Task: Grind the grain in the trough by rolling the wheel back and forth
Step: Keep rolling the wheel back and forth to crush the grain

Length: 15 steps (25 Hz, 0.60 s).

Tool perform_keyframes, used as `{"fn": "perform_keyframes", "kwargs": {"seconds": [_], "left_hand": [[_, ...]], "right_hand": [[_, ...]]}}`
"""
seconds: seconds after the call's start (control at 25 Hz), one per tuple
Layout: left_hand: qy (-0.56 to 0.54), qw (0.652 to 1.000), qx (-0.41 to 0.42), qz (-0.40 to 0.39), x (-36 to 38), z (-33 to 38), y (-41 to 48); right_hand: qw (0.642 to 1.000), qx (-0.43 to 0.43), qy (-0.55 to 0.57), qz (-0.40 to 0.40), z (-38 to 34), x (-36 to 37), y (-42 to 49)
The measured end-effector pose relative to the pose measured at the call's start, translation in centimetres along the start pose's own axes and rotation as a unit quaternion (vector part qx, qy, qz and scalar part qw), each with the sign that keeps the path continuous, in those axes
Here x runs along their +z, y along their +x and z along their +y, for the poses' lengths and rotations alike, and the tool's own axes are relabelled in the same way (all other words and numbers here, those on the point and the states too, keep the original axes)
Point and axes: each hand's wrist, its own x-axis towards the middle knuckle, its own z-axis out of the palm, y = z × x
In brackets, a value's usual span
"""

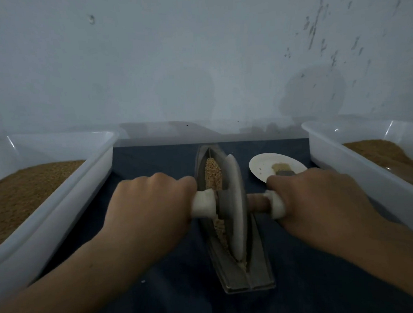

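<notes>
Nearest me, at 6 o'clock, the near end of the grey metal trough (pixel 249 281) sits on the dark blue cloth (pixel 172 297) that covers the surface; the trough runs away from me toward 12 o'clock. My two forearms come in from 7 and 5 o'clock. My left hand (pixel 150 207) has its fingers (pixel 185 183) wrapped round the white padded grip (pixel 203 203) on the wheel's left side; my right hand (pixel 322 198) has its fingers (pixel 277 180) wrapped round the matching white grip (pixel 276 205) on the right, with a short stretch of brown wooden axle (pixel 257 202) bare between that grip and the disc. The wheel (pixel 236 202) stands on edge in the trough's groove, about midway along it. The grain (pixel 213 172) lies pale and coarse in the groove, heaped beyond the wheel toward 12 o'clock and trailing along its left side toward me. At 1 o'clock from the wheel, a white plate (pixel 263 164) holds a small brush (pixel 281 170), partly hidden by my right hand. At 9 o'clock a white plastic tub (pixel 60 212) holds brown grain; at 3 o'clock a second tub (pixel 344 161) holds a brown heap. Beyond them is a pale, scuffed wall (pixel 195 61).
</notes>
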Motion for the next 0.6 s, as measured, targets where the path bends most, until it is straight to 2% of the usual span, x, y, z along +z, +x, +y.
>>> {"fn": "perform_keyframes", "kwargs": {"seconds": [0.12, 0.24, 0.32, 0.4, 0.52, 0.6], "left_hand": [[0.05, 0.995, -0.051, -0.072, 1.7, 0.5, 1.6], [0.052, 0.991, -0.097, -0.073, 3.8, 0.0, 5.2], [0.045, 0.99, -0.098, -0.091, 3.7, -0.2, 6.4], [0.046, 0.993, -0.077, -0.08, 2.7, 0.0, 5.2], [0.028, 0.999, -0.02, -0.016, 0.7, 0.5, 0.6], [0.02, 1.0, -0.002, 0.017, -0.2, 0.2, -1.0]], "right_hand": [[0.999, 0.032, -0.023, -0.03, -0.8, 1.7, 2.6], [0.993, 0.092, 0.045, -0.055, -1.0, 4.4, 6.7], [0.989, 0.105, 0.074, -0.074, -0.7, 4.8, 7.2], [0.992, 0.082, 0.058, -0.073, -0.4, 3.9, 5.3], [1.0, 0.016, 0.011, 0.008, -0.5, 1.3, 1.2], [1.0, -0.003, 0.023, 0.019, -0.3, 0.2, -0.2]]}}
